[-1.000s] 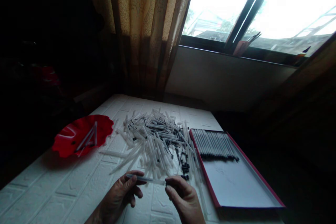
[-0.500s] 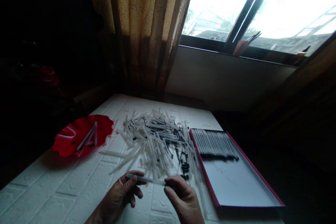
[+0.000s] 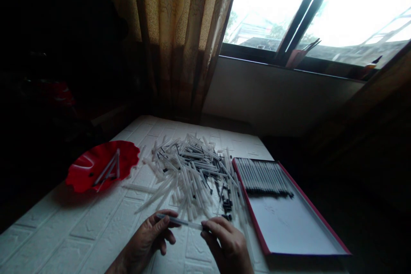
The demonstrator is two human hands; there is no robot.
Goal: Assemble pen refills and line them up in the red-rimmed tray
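A clear pen barrel [image 3: 189, 224] with something dark inside spans the gap between my two hands above the table. My left hand [image 3: 153, 236] pinches its left end between thumb and forefinger, the other fingers curled loosely. At the barrel's right end, my right hand [image 3: 226, 239] closes thumb and forefinger around a small dark bit, largely covered by the fingers. Just beyond the hands lies a loose pile of clear pen barrels [image 3: 192, 184] mixed with thin dark refills. Several small black caps [image 3: 226, 204] sit at the pile's right side.
A red, wavy-rimmed bowl [image 3: 80, 169] at the left holds a few pen pieces. To the right, a shallow red-edged box [image 3: 289, 227] contains a row of pens [image 3: 265, 175] with black ends. The white brick-patterned table [image 3: 86, 227] stands near a curtain [image 3: 180, 30] and window.
My right hand has turned slightly, and its fingers now close further around the barrel's right end. My left hand keeps its pinch almost unmoved. The view has shifted very slightly.
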